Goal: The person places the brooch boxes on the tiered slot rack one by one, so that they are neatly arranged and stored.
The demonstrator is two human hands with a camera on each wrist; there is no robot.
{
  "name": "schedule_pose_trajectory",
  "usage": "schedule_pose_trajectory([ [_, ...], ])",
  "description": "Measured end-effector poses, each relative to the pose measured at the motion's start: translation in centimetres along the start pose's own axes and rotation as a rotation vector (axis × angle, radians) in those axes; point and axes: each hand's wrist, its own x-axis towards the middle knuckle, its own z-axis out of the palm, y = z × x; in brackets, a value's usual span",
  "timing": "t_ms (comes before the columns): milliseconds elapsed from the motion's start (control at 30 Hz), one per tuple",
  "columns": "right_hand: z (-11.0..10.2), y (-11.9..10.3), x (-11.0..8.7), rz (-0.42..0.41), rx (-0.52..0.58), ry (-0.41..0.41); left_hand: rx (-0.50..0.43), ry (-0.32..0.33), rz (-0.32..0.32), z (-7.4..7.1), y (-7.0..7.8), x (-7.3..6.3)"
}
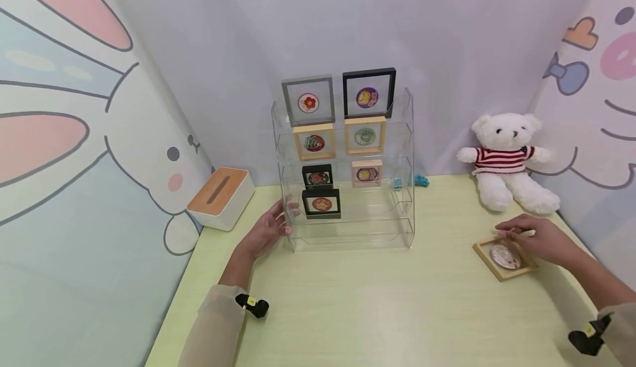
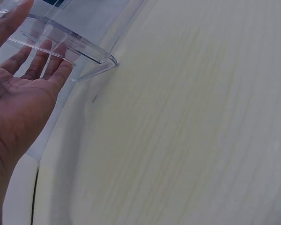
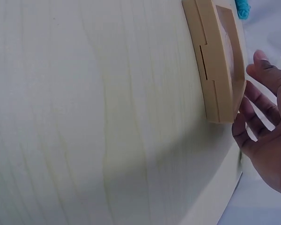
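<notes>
A clear tiered display stand (image 1: pixel 348 243) stands on the table near the back wall. My left hand (image 1: pixel 268 229) is at its left side, some fingertips showing through the clear plastic. In the left wrist view the fingers (image 2: pixel 40 61) are spread and lightly bent against the stand's lower edge. On the right, a light wooden frame (image 1: pixel 524 270) with a round pale badge (image 1: pixel 505 256) inside lies on the table. My right hand (image 1: pixel 539 237) is over its far right corner. The right wrist view has the fingertips at the end of the frame, the thumb held apart.
The stand holds several small frames: grey (image 1: pixel 285 102), black (image 1: pixel 369 72), wooden (image 1: pixel 314 128) and others below. A white bear (image 1: pixel 502 157) in a striped shirt sits at the back right. Left of the stand is a tissue box (image 1: pixel 218 190). A blue object (image 1: pixel 421 181) lies behind it.
</notes>
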Motion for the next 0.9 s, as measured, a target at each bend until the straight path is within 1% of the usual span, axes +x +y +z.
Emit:
schedule_pose_trajectory([
  [100,0.0,0.6,-0.2,0.025,0.04,-0.057,0.005,-0.008,0.006,0.0,0.0,0.0],
  [200,0.1,0.9,-0.3,0.023,0.07,-0.076,0.011,-0.017,0.013,0.0,-0.1,0.0],
  [467,0.4,0.8,0.0,-0.008,0.046,-0.075,-0.005,-0.007,0.013,-0.1,-0.2,0.0],
  [767,0.6,1.2,-0.2,-0.049,0.078,-0.077,0.001,0.003,0.006,0.0,-0.2,0.0],
  [900,0.8,1.4,-0.2,-0.072,0.071,-0.067,-0.001,0.008,-0.002,0.1,-0.1,0.0],
])
